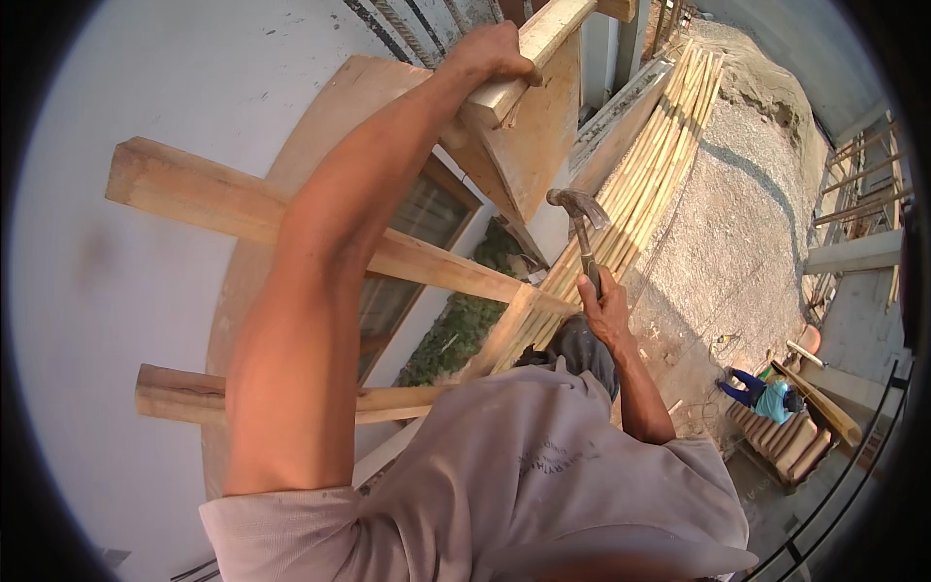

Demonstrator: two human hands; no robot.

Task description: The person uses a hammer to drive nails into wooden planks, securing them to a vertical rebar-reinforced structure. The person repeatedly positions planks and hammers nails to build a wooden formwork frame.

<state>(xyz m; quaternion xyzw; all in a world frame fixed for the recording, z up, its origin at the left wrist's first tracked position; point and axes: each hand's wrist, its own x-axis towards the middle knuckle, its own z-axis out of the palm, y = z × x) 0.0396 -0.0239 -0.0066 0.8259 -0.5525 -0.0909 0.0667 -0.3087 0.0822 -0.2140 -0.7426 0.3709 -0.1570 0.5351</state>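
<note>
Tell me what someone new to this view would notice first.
Probably the claw hammer, held head-up near the middle of the picture in the fingers of the right hand. Next comes the left hand, stretched to the top and gripping a wooden beam. Beyond them, a long bundle of pale poles slants toward the upper right beside gravel.

On gravelly ground (727,218): 1 long bundle of pale poles (663,155).

The hammer (586,239) stood before the poles (669,136). Left of the poles stretched two beams (441,270); right of them lay gravel (718,242).
</note>
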